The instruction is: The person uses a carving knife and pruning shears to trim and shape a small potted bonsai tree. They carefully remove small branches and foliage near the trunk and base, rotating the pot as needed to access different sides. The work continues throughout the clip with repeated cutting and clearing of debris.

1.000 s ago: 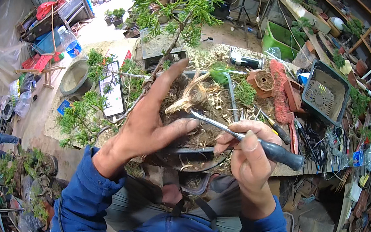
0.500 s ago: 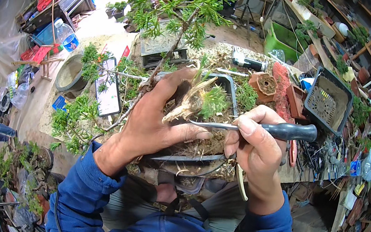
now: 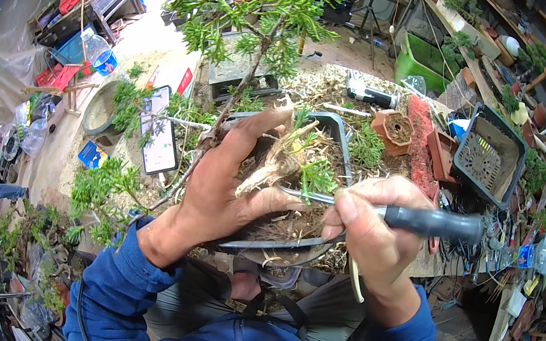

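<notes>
A juniper bonsai [image 3: 265,41] stands in a dark plastic pot [image 3: 340,137], with green branches reaching up and to the left. My left hand [image 3: 211,178] is closed around its trunk, thumb along the near side below the stripped pale wood [image 3: 269,170]. In my right hand [image 3: 381,234] is a carving tool [image 3: 432,222], its black handle pointing right. The thin metal shaft runs left between my fingers to the base of the bare wood, by my left thumb. A small green sprig partly covers the shaft, and the exact tip is hard to make out.
Left of the pot lie a phone [image 3: 159,131] and a round grey pot [image 3: 101,107]. To the right are a small brown pot [image 3: 394,129], a black plastic basket [image 3: 490,155] and a cluster of cables. A water bottle [image 3: 97,51] stands at the far left; wood shavings litter the table.
The carving tool's handle has moved right and slightly down with my right hand. My left hand keeps its hold, and the bare wood has turned a little. The whole view has shifted slightly.
</notes>
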A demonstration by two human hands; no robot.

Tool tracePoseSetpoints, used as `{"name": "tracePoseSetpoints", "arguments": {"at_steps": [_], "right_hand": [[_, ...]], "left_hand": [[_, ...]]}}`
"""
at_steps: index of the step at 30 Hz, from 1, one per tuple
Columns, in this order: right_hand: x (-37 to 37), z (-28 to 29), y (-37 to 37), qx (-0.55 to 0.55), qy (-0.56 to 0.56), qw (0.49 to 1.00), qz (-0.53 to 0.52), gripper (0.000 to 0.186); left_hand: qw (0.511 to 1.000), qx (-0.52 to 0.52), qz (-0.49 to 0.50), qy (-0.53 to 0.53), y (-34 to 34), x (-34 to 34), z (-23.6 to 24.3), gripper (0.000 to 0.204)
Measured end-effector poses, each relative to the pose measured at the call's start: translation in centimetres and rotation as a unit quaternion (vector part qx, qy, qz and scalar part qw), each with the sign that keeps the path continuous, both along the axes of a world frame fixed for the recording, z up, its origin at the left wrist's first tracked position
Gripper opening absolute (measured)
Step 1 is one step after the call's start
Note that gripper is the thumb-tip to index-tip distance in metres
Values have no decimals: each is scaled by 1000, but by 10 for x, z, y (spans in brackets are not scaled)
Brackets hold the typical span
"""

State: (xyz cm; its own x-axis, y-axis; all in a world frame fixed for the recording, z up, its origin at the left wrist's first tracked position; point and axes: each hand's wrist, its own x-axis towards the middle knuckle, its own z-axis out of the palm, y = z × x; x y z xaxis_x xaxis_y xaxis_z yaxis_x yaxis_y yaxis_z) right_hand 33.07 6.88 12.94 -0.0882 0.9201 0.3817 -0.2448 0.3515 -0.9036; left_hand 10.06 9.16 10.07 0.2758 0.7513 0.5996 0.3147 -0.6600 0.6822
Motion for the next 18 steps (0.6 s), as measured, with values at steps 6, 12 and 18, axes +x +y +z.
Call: {"name": "tracePoseSetpoints", "arguments": {"at_steps": [6,12,18], "right_hand": [[-5,-25,-19,172,-99,978,-62,12],[-21,-36,-46,197,-125,963,-136,11],[-21,-51,-48,161,30,985,-51,18]], "left_hand": [[999,-29,11,-14,-2,2,-2,93],[998,-39,6,-39,-3,5,-1,94],[998,-58,15,-3,-5,0,10,111]]}}
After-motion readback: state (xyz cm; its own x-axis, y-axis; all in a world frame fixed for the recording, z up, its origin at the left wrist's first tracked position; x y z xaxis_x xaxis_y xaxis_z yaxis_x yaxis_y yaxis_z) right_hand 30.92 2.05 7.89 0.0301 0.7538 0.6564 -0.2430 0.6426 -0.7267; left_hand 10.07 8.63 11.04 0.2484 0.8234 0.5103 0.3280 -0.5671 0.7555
